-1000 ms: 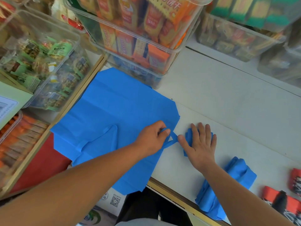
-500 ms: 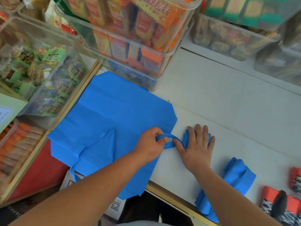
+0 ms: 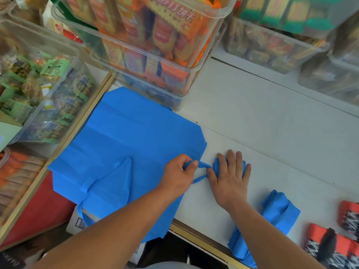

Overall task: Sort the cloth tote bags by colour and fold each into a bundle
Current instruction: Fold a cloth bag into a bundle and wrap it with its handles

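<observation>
Pinching the blue strap (image 3: 203, 165) between thumb and curled fingers, your left hand (image 3: 179, 172) sits over the right edge of the flat blue tote bag (image 3: 136, 136); the strap runs as a thin loop from that hand to the small blue bundle (image 3: 216, 164) just to its right. Your right hand (image 3: 231, 179) lies palm down on that bundle with its fingers straight and a little spread, pressing it onto the white tabletop (image 3: 272, 133) (only the bundle's left and right edges show past your fingers).

The flat bag is spread open on the left part of the tabletop; its far corner reaches the foot of the clear snack tubs (image 3: 171, 61), its left and near parts hang past the tabletop's wooden edge, and one handle lies folded onto its face while the other dangles off the near side under your left forearm.

A second blue bundle (image 3: 279, 212) lies near the right side of your right forearm, apart from the one you are pressing; its near end droops over the tabletop's near edge. Further right, at the near right corner, sit red patterned bags (image 3: 315, 232), marked in black and white. More clear tubs of packaged snacks line the far side; other snack bins (image 3: 48, 94) stand on a lower shelf at the left.
</observation>
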